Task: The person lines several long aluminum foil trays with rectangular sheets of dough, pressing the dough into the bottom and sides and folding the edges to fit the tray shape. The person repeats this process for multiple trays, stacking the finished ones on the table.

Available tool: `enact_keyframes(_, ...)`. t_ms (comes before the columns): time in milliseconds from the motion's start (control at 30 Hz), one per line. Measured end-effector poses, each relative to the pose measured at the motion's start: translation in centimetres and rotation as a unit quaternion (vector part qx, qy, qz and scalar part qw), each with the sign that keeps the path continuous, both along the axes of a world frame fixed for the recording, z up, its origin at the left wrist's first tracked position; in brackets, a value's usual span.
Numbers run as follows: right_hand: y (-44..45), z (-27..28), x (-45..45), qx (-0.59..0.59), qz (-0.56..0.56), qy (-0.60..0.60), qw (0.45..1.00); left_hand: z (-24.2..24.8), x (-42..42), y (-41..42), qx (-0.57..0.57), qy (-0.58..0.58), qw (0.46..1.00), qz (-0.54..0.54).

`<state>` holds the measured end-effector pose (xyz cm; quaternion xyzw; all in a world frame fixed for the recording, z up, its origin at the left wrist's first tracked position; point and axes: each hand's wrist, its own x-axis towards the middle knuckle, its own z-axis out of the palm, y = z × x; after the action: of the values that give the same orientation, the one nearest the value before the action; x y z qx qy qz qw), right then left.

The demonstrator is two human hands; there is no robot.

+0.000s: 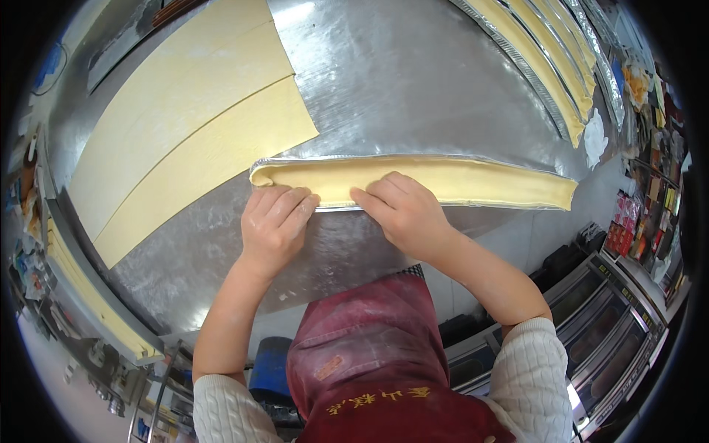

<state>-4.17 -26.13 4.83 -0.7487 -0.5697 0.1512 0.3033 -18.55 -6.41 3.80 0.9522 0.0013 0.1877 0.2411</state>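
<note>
A long, narrow foil tray lies across the metal table before me, lined with a pale yellow sheet of dough. At the tray's left part, my left hand has its fingers over the near edge, on the dough. My right hand pinches the dough and near rim around the middle, its fingertips inside the tray. The dough curls inward at the left end. Beyond my left hand, wide flat strips of dough lie on the table, one edge overlapping or abutting another. The palm sides of both hands are hidden.
Several long dough-lined foil trays stand at the table's far right, beside a crumpled white piece. The floured metal table ends just before my red apron. A grey-edged tray of yellow slabs sits at left; ovens stand lower right.
</note>
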Motion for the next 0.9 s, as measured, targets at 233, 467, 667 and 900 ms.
enact_keyframes(233, 0.0, -0.2, -0.3, 0.028, -0.033, 0.002, 0.999, -0.3, -0.6, 0.3, -0.037, 0.007, 0.999, -0.005)
enact_keyframes(467, 1.4, -0.1, -1.3, 0.062, -0.059, 0.002, 0.996, 0.1, -0.1, 0.4, -0.075, 0.015, 0.997, -0.009)
enact_keyframes(667, 0.9, -0.5, -1.8, 0.042, -0.041, 0.005, 0.998, 0.0, -0.2, 0.5, -0.066, 0.015, 0.998, -0.011)
enact_keyframes(900, 2.1, -0.6, -2.3, 0.069, -0.067, 0.009, 0.995, -0.3, 0.0, 0.4, -0.035, 0.016, 0.999, -0.021)
